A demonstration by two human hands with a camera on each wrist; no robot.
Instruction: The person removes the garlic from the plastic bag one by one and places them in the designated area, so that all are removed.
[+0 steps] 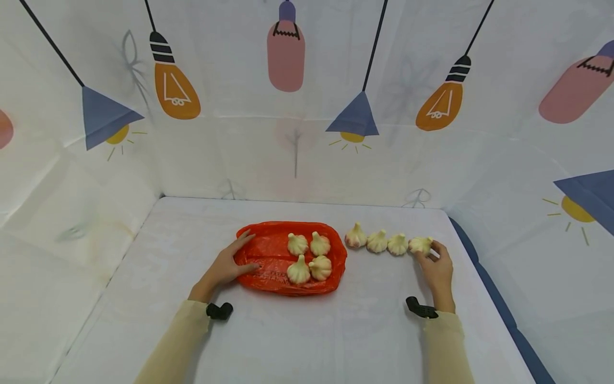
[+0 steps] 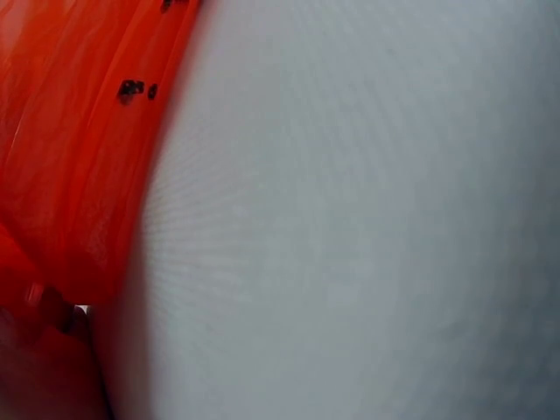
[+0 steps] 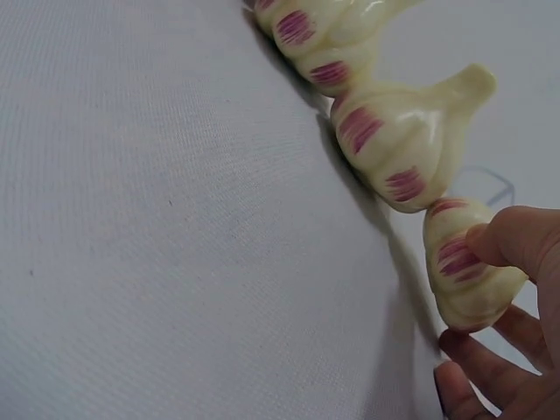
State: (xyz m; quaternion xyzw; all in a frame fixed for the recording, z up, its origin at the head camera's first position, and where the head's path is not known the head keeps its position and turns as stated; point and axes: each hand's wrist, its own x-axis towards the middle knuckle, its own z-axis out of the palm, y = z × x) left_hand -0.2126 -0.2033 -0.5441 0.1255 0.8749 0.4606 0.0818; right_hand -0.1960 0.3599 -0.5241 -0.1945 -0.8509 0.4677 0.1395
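Note:
Off-white garlic bulbs with short stems lie in the right half of a red plastic-covered tray. My left hand rests on the tray's left end, thumb and fingers spread apart. In the left wrist view, red plastic fills the upper left, and little of that hand shows. To the right of the tray stands a row of three garlic bulbs. At the row's right end my right hand pinches another garlic bulb between thumb and fingers; purple streaks mark its side.
A white cloth covers the table. Behind it hangs a pale curtain printed with lamps and bulbs, which also closes both sides. A dark blue strip runs along the right edge. Black straps sit at both wrists.

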